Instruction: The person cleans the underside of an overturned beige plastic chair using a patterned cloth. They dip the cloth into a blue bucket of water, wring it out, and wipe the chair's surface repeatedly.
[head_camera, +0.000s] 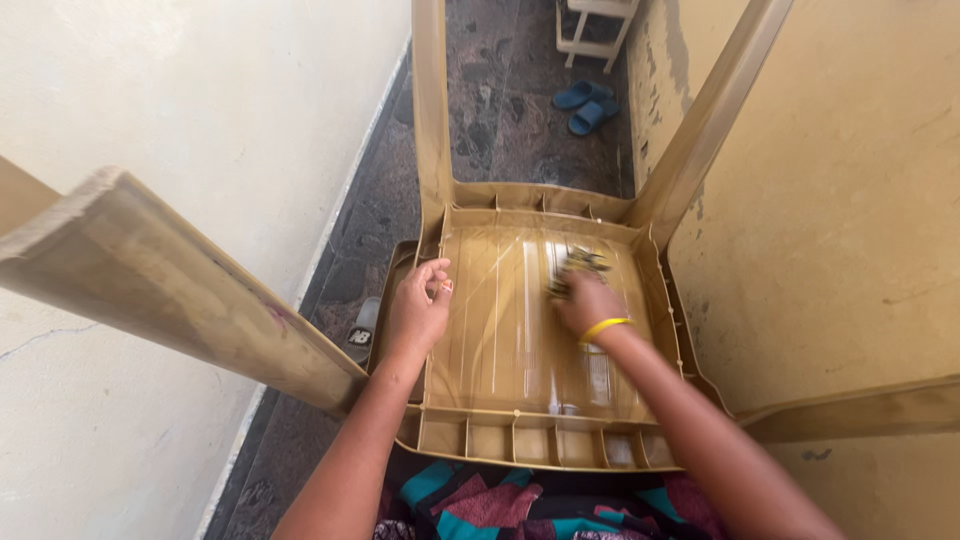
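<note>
An upturned tan plastic chair (520, 400) lies in front of me, its legs pointing up and its wet underside facing me. My left hand (418, 305) grips the left rim of the seat's underside. My right hand (585, 298), with a yellow band on the wrist, presses a dark scrubbing pad (578, 263) against the ribbed underside near its far right part. The pad is mostly hidden under my fingers and blurred.
A near chair leg (170, 290) juts across the left foreground, and two far legs (432, 100) rise at the top. White wall on the left, tan wall on the right. Blue slippers (588, 105) and a white rack (595, 30) stand on the dark stone floor beyond. A grey sandal (362, 330) lies by the chair.
</note>
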